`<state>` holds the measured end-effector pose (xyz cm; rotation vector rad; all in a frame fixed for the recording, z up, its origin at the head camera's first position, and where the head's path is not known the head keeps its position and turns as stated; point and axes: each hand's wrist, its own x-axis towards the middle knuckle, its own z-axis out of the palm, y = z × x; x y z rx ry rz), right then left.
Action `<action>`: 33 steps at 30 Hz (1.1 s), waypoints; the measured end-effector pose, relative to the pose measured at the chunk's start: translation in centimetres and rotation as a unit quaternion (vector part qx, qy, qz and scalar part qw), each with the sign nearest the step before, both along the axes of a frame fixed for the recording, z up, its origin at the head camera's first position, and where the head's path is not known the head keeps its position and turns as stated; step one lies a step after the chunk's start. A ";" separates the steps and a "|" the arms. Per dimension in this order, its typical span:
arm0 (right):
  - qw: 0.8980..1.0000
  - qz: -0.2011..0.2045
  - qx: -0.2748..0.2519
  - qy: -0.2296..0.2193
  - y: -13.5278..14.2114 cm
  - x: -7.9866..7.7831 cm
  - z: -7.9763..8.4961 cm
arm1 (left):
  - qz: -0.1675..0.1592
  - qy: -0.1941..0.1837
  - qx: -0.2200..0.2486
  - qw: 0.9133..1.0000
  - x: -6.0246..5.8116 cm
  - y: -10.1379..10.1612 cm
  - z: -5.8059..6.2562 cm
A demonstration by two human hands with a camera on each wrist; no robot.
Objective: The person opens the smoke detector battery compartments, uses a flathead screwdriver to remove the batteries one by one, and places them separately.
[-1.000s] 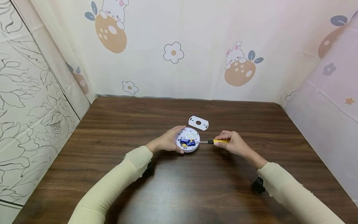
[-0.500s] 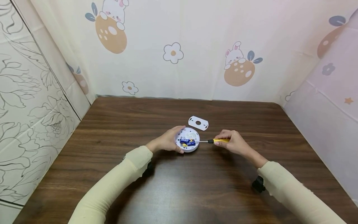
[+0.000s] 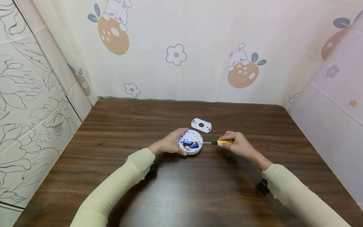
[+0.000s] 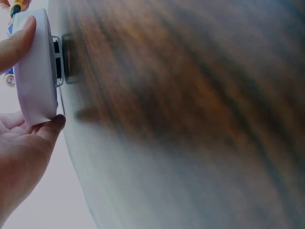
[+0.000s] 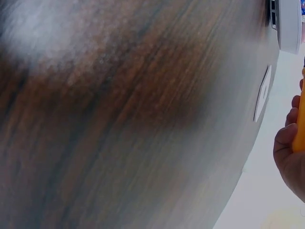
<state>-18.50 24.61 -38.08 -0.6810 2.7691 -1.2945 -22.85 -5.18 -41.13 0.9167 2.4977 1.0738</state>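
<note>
Plainly, the left hand (image 3: 171,142) grips a smooth round case (image 3: 193,152), the right hand (image 3: 237,143) a slim yellow-handled screwdriver (image 3: 215,142).

Cannot read the print on the label (image 3: 194,137) or the batteries (image 3: 194,146) in the round white device (image 3: 192,153), too small in the head view, nor settle the exact resting place of the tip of the screwdriver (image 3: 214,142). Cannot see the device's left rim behind the left hand (image 3: 171,142) there, nor the back of the yellow handle inside the right hand (image 3: 238,144). In the wrist views, meet both hands and the screwdriver only in part, cut off by the edges, and find the worktop (image 5: 143,119) grain blurred.
</note>
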 end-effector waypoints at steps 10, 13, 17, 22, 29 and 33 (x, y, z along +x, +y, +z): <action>0.998 -0.050 0.031 -0.012 1.0 -0.8 -1.2 | 0.001 -0.003 0.003 1.000 0.0 0.0 0.0; 0.998 -0.057 0.035 -0.008 1.1 -1.0 -1.2 | -0.001 -0.006 0.009 1.000 0.0 0.0 0.0; 0.997 -0.065 0.041 0.003 1.4 -1.2 -1.3 | -0.006 0.003 0.010 1.000 0.1 -0.1 0.0; 0.995 -0.081 0.049 0.013 1.8 -1.5 -1.5 | -0.006 0.008 0.008 1.000 0.1 -0.1 0.0; 0.994 -0.094 0.051 0.018 2.2 -1.6 -1.6 | -0.005 -0.007 0.002 1.000 0.0 0.0 -0.1; 0.993 -0.099 0.057 0.024 2.5 -1.8 -1.8 | -0.006 -0.004 0.002 1.000 0.0 0.0 -0.1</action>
